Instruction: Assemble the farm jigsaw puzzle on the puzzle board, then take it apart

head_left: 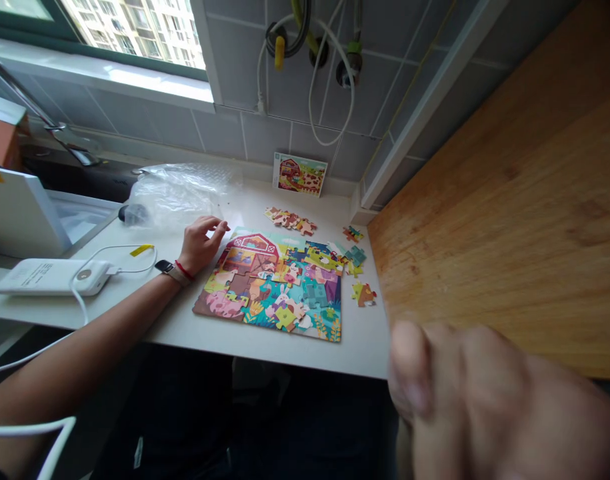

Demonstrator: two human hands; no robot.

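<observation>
We are resting our left hand, loosely open and empty, beside the puzzle's upper-left corner; our right hand is hovering well apart, blurred, grip indiscernible.

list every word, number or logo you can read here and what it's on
Nothing in this view can be read outright.
Power bank: faint grey print on its top, too small to read.
Picture card leaning on the tiled wall: any lettering is too small to read.
Yellow tag by the white cable: no legible marks.
Puzzle: pictures only, no words visible.
</observation>
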